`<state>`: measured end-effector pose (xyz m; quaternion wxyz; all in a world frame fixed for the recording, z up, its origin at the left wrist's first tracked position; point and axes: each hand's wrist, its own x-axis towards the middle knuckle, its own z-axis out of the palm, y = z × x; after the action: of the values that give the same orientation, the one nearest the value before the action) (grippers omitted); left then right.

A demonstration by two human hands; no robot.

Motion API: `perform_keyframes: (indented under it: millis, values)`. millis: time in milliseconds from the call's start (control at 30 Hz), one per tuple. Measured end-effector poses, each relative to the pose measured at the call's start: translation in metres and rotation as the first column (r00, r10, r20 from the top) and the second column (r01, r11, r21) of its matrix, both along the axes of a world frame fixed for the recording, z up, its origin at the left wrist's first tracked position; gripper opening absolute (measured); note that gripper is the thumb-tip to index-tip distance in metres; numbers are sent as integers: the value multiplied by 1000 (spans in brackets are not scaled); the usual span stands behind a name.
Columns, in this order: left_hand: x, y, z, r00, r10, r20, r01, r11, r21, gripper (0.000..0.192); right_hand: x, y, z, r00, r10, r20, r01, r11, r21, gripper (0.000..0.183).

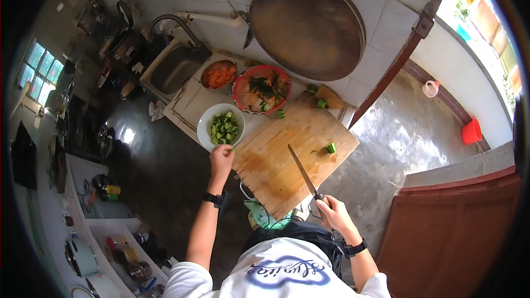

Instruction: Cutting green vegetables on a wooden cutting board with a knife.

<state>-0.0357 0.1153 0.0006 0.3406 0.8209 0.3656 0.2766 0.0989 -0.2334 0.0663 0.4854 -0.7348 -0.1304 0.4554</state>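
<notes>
My right hand (334,214) grips a kitchen knife (302,169) by its handle. The long blade points away from me, over the wooden cutting board (265,174). Right of the blade tip lies a cut chunk of cucumber (330,148) on the board. My left hand (222,158) is at the near rim of a white bowl (203,126), fingers curled together, with a small green bit showing at the fingertips. Diced cucumber (224,129) fills the bottom of that bowl. More green chunks (321,103) sit by the board's far edge.
Behind the white bowl stands a metal bowl of cut carrots (221,77). Beside it, a red-rimmed basin (238,101) holds mixed vegetables. A sink (174,70) is at the far left of the counter. A large round pan lid (306,29) hangs on the tiled wall. A green plastic bag (265,214) hangs below the board.
</notes>
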Motion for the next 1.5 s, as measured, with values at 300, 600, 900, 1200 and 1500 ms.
perform_keyframes:
  millis: [300,600,900,1200,1500]
  values:
    - [122,-7,36,957,-224,-187,263,939,224,31,2,-10,10,996,-94,-10,94,995,22,33]
    - [187,-12,8,762,-99,-640,543,638,546,33,-2,-34,8,989,-147,-8,147,989,-8,32]
    - [158,-29,22,890,-121,-439,365,766,528,21,0,-26,5,991,-129,-25,128,992,-16,33]
    - [39,-129,-1,902,-335,-272,162,847,-507,30,-5,3,-1,999,-28,39,27,999,31,34]
    - [7,-150,-13,974,-226,-6,214,931,-296,24,-23,10,-1,992,114,45,-113,993,-20,38]
